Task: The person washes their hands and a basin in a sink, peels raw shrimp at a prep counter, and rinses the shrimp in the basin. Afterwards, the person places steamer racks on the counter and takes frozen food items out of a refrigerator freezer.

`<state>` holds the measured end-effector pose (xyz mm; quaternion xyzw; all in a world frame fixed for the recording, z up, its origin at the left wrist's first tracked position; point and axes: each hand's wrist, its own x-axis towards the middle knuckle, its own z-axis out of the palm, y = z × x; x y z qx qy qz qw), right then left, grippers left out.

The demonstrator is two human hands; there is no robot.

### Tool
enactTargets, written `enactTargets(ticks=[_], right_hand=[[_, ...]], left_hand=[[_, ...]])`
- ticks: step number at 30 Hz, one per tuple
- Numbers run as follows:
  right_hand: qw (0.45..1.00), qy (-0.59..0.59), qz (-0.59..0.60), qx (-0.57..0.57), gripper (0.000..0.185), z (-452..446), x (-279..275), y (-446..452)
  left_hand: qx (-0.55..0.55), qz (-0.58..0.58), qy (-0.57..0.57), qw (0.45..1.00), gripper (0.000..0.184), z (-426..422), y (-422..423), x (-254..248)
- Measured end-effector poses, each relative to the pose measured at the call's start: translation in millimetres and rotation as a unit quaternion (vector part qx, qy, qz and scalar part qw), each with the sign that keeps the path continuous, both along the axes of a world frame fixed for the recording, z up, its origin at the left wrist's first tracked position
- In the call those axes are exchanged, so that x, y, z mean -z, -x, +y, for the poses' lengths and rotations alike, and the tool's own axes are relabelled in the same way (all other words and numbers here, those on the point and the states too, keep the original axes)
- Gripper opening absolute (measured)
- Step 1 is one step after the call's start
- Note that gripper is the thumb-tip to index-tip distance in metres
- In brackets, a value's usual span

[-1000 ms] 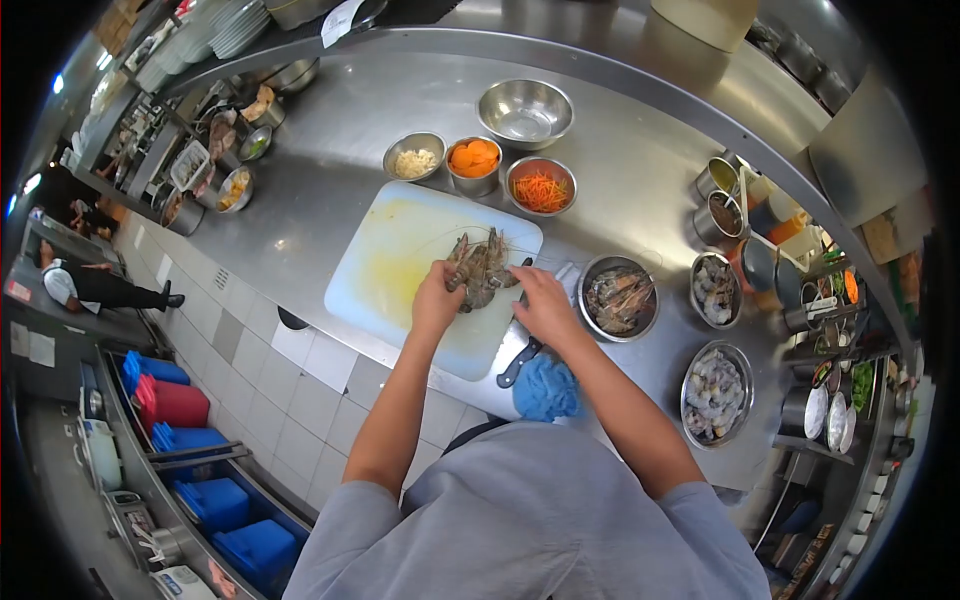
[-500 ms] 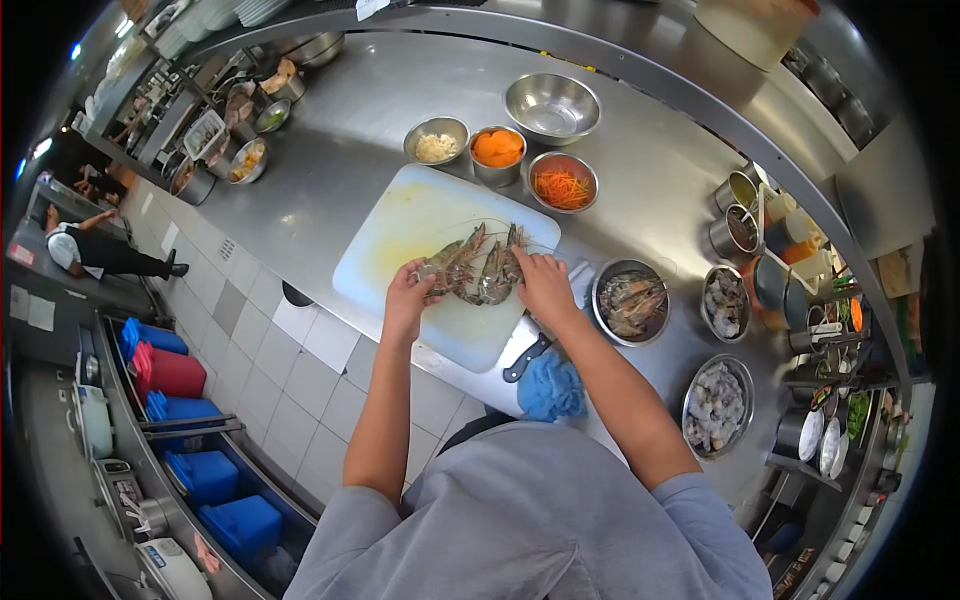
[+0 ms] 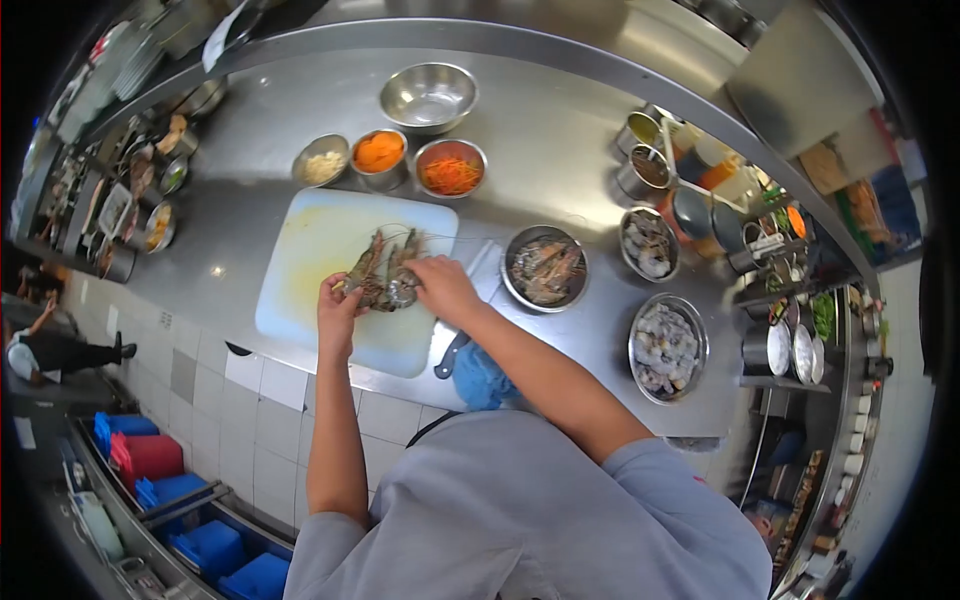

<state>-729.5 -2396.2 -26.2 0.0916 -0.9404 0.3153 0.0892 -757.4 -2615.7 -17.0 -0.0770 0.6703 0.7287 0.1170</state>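
Note:
Whole unpeeled prawns (image 3: 376,270) with long feelers lie side by side on a white cutting board (image 3: 300,225). My left hand (image 3: 340,305) pinches the left prawn near its lower end. From the other side, my right hand (image 3: 443,287) has its fingers closed on the right prawn (image 3: 404,268); its fingertips partly cover the shell. Just right of the board stands a steel bowl (image 3: 545,232) of whole prawns. A black-handled knife (image 3: 449,358) lies by the board's lower right corner, beside a crumpled blue cloth (image 3: 484,378).
Behind the board are bowls of chopped garlic-like pieces (image 3: 323,168), orange slices (image 3: 379,152) and orange shreds (image 3: 450,174), plus a larger steel bowl (image 3: 429,97). Peeled prawns fill a bowl (image 3: 665,345) at right. A shelf edge (image 3: 480,33) crosses above. Another person (image 3: 60,350) stands far left.
My view has swung right, so the board and bowls appear further left. Both hands stay at the prawns, which lie closer together with the left one more upright.

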Motion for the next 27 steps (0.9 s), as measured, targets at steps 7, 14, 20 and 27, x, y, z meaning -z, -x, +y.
enactTargets(ticks=[7, 14, 20, 27], right_hand=[[0.996, 0.08, 0.039, -0.018, 0.036, 34, -14, -21], [0.986, -0.154, -0.045, -0.05, 0.033, 164, -31, -62], [0.937, -0.34, -0.026, -0.077, 0.022, 174, -26, -74], [0.975, -0.212, -0.06, -0.022, 0.02, 213, -48, -79]], left_hand=[[0.018, 0.241, 0.364, 0.9, 0.045, -2, 11, 48], [-0.016, 0.236, 0.343, 0.909, 0.045, -5, 11, 46], [-0.098, 0.363, 0.353, 0.857, 0.043, 24, 17, -2], [0.025, 0.339, 0.199, 0.919, 0.027, 98, 16, -14]])
